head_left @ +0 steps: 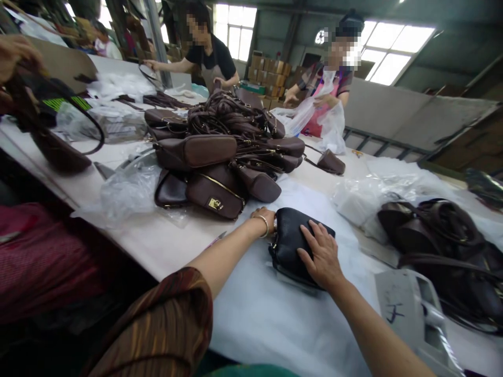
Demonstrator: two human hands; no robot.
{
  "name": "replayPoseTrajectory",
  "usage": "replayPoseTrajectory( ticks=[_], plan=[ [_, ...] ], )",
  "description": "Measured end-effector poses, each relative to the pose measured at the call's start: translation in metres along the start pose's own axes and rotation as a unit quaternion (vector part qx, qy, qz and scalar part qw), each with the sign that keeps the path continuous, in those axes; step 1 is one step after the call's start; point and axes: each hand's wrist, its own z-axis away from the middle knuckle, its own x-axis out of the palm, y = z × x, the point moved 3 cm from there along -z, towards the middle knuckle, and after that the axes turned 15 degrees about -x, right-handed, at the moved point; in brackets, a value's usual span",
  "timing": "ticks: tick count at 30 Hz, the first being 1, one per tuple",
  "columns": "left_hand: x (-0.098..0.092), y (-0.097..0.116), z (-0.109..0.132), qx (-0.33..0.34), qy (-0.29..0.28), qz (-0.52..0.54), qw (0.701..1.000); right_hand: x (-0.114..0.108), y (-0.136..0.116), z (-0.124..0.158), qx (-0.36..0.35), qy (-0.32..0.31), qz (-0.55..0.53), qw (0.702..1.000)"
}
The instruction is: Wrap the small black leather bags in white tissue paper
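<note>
A small black handbag (pixel 293 243) lies on its side on white wrapping sheets, its zipped edge facing left. My left hand (pixel 265 220), with a bracelet at the wrist, grips the bag's left edge; its fingertips are partly hidden there. Spread flat over the bag's upper face is my right hand (pixel 323 254), fingers apart. Just beyond my left hand rises a heap of dark brown handbags (pixel 212 149) with straps and gold fittings. The nearest brown bag (pixel 215 193) in the heap shows a gold clasp.
Brown bags (pixel 444 225) lie at the right, behind a grey tape-dispenser-like device (pixel 408 303). Clear plastic bags (pixel 128 191) lie at the left. Scissors-like blades (pixel 217 239) rest near my left forearm. Two co-workers stand across the table (pixel 168 251); another person's hands hold a brown bag (pixel 58 141) at far left.
</note>
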Motion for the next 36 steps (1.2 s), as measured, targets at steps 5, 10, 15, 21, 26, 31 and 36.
replayPoseTrajectory(
  ticks=[5,10,15,21,26,31,36],
  plan=[
    [-0.003,0.002,0.002,-0.023,-0.023,0.007,0.999,-0.002,-0.001,0.001,0.002,0.002,0.008,1.000],
    [-0.015,-0.020,0.015,-0.049,-0.029,0.025,0.998,-0.002,0.000,0.000,0.006,-0.004,0.001,1.000],
    [-0.021,-0.061,0.041,-0.097,-0.007,0.071,0.993,-0.003,-0.001,-0.004,0.009,-0.012,-0.007,1.000],
    [-0.010,-0.096,0.075,-0.154,0.022,0.128,0.980,-0.005,-0.002,-0.009,0.009,-0.033,0.003,0.999],
    [0.001,-0.115,0.091,-0.192,0.048,0.149,0.969,-0.004,-0.002,-0.013,0.015,-0.054,0.016,0.998],
    [0.003,-0.122,0.108,-0.211,0.068,0.146,0.964,-0.004,-0.006,-0.014,0.030,-0.051,0.005,0.998],
    [-0.001,-0.132,0.119,-0.228,0.091,0.129,0.961,-0.003,-0.009,-0.016,0.046,-0.038,-0.002,0.998]
  ],
)
